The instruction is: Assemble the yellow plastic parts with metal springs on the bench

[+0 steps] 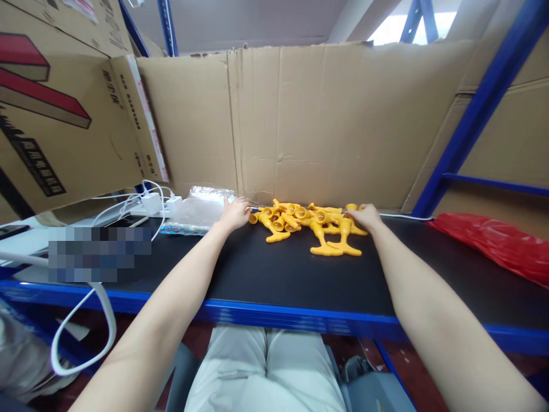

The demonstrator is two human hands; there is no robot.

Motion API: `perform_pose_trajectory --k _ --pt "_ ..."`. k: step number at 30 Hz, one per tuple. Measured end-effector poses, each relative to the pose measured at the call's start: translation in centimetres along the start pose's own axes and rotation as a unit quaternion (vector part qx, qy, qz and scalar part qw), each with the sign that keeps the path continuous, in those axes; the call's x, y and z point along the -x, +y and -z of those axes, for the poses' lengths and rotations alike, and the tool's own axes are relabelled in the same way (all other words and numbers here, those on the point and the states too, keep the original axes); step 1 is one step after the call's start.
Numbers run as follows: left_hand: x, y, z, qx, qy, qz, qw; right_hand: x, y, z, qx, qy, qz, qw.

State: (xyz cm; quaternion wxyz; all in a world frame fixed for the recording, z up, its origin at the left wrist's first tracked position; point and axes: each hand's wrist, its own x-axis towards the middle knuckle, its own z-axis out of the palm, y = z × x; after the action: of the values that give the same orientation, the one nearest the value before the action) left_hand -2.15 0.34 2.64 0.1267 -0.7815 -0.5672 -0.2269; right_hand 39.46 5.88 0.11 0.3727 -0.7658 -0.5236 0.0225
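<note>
A heap of yellow T-shaped plastic handles (300,213) with round cup-like ends lies at the back of the black tabletop. My left hand (235,213) is at the heap's left end, fingers closed around something small and dark that I cannot make out. At the right end, my right hand (365,217) has its fingers curled beside a yellow cup end (351,207); what they grip is mostly hidden. Several handles stick out toward me, including one T-shaped handle (345,239) at the front right.
A silvery plastic package (199,209) lies left of my left hand. White chargers (151,203) and cables (107,309) crowd the left side. Red plastic (493,243) lies at the right. Cardboard (334,126) walls the back; a blue rail (300,316) edges the front.
</note>
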Motion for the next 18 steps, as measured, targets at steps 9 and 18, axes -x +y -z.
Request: perform_pose_trajectory --k 9,18 --pt "-0.1 3.0 2.2 0.024 0.069 -0.092 0.993 3.2 -5.8 3.1 0.000 0.107 0.129 0.986" --pt "1.3 8.3 4.8 0.148 0.009 -0.127 0.981 9.6 -13.4 5.6 -0.245 0.121 0.294 0.916"
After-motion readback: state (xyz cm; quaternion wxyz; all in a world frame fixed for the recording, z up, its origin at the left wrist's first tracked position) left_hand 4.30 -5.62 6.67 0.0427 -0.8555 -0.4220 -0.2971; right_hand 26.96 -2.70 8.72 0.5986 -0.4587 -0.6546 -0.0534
